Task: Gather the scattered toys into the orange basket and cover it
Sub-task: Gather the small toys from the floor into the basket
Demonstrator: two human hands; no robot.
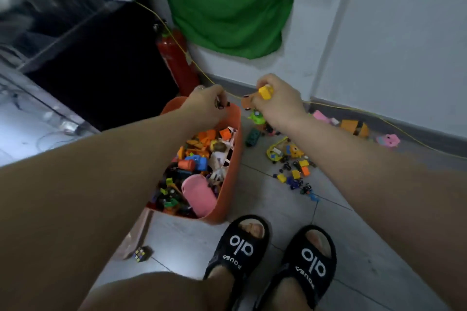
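Head view. The left hand (206, 103) is being held above the far end of the orange basket (228, 184), its fingers pinched together on a small dark piece (222, 104) that is too blurred to be identified. The right hand (276, 102) is being held just beside it, to the right, clamped on a yellow block (265, 91), with an orange toy (246, 103) also gripped against the fingertips. The two hands are being kept slightly apart. Below the left forearm, the basket is standing uncovered on the tiled floor (265, 199), filled with mixed toys, among them a pink cup-shaped piece (198, 194) at its near end. Under and below the right hand, scattered toys are lying on the floor: a green figure (257, 116), a dark toy car (252, 137) and a cluster of small yellow, orange and blue pieces (293, 166). Beyond the right forearm, pink toys (388, 140) and an orange one (353, 127) are lying near the wall. A small puzzle cube (141, 253) is lying below the left forearm, well apart from the basket.
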